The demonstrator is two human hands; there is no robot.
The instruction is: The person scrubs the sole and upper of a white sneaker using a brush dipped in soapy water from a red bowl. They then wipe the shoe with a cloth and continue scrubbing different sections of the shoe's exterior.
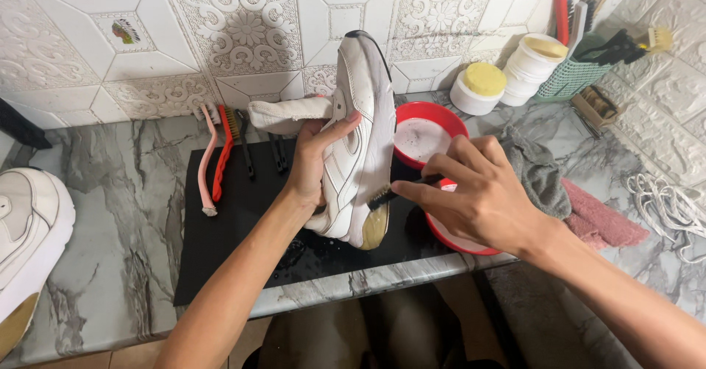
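Fingers [334,130] of left hand [312,163] clamp the upright shoe [360,141]; right hand [478,192] pinches a brush [384,197] against its right side.

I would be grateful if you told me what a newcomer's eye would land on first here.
First, the white sneaker held upright at the centre over the black mat, gripped by the left hand. Next, the right hand pressing a small dark brush against the shoe's sole edge. Behind them sits a red bowl, with laces at far right.
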